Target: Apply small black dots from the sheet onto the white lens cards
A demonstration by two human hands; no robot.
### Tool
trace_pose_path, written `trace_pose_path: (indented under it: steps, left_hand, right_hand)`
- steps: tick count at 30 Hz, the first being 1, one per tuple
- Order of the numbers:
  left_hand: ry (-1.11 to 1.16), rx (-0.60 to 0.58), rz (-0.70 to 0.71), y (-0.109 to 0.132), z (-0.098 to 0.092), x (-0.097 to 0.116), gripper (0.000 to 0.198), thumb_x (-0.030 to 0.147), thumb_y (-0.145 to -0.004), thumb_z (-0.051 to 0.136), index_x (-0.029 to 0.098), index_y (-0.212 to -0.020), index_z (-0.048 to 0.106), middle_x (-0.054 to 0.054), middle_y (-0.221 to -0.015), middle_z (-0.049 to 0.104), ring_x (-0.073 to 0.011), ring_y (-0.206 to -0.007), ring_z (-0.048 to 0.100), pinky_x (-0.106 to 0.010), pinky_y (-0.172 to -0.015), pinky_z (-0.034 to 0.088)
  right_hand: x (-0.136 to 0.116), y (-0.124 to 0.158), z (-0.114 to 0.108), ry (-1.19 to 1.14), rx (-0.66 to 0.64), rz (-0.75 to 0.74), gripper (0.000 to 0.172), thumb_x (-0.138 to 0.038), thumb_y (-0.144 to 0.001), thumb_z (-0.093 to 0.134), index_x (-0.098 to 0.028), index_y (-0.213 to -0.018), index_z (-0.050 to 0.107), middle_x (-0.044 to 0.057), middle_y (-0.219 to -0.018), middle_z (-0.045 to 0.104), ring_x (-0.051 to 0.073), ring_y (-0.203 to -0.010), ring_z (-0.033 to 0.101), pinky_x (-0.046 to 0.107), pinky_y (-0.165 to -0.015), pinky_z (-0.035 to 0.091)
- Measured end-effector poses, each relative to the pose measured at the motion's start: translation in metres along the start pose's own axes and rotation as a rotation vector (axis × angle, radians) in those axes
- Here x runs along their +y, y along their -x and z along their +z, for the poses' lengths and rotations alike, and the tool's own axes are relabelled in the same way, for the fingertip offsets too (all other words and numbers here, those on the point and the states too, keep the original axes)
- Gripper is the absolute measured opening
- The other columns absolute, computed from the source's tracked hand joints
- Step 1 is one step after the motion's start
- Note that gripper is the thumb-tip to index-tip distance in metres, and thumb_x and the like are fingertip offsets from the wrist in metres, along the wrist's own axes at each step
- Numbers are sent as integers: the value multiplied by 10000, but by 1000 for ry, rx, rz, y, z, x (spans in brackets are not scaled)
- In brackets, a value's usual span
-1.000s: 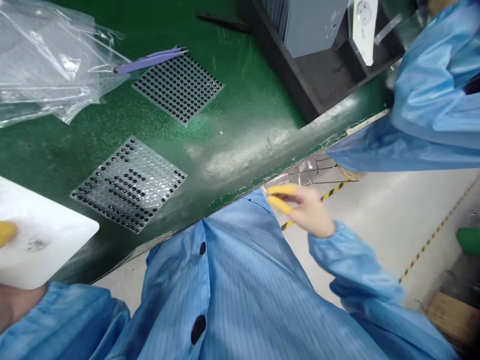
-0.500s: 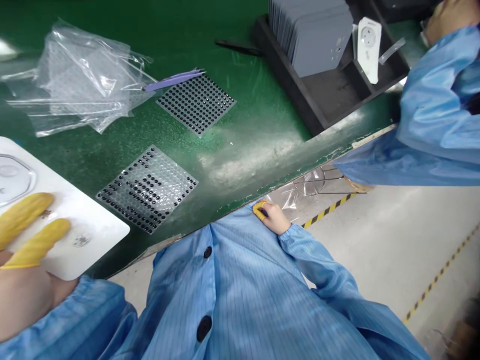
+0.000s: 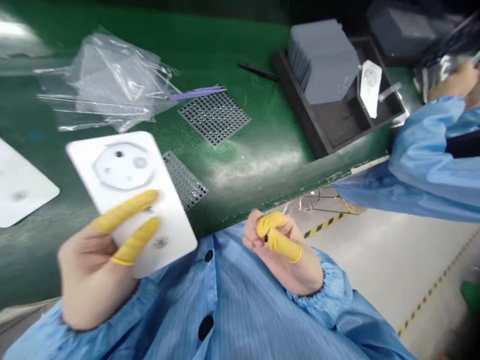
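A flat white plastic socket plate point(image 3: 127, 190) lies left, near; a black compartmented tray point(image 3: 337, 122) sits far right on the green mat point(image 3: 262, 145).

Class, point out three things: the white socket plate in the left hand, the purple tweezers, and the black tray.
white socket plate point(image 3: 129, 172), head view, upper face.
purple tweezers point(image 3: 197, 93), head view, mid-shaft.
black tray point(image 3: 300, 112), head view, left wall.

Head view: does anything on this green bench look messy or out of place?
Mostly tidy. Crumpled clear bags lie in a loose heap at the back, and more clear film lies on the floor below the bench edge. Nothing looks damaged or spilled.
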State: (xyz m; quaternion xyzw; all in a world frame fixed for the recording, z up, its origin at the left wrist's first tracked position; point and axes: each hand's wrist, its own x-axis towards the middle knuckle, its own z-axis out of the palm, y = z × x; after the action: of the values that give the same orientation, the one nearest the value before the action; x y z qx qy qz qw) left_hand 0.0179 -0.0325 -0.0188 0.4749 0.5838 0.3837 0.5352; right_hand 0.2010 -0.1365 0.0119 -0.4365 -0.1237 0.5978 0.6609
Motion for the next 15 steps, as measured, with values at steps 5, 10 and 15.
trace_pose_path:
  steps: [5,10,15]
  left_hand:
    - [79,-140,-87,11,12,9,398,260,-612,856,237,-1000,772,-36,-1011,774,-260,-827,738,-275,-657,641]
    - [51,-171,29,12,14,9,604,261,-665,818,298,-1243,646,-33,-1187,715,-295,-1002,704,-308,-746,640]
    - [146,-171,38,13,21,11,921,205,-649,827,402,-1437,392,-32,-1270,666,-363,-1140,633,-484,-878,592]
  right_hand:
    - [1,-26,20,-137,-134,98,169,-343,-643,853,-278,-643,697,-32,-656,555,84,-544,436,232,-518,395]
    - [5,-37,27,-254,-290,153,112,-322,-684,822,-304,-698,713,-46,-645,497,57,-477,318,217,-471,324]
    - [11,-44,25,-175,-332,111,115,-364,-723,790,-299,-701,698,-39,-635,483,70,-488,366,227,-467,326]
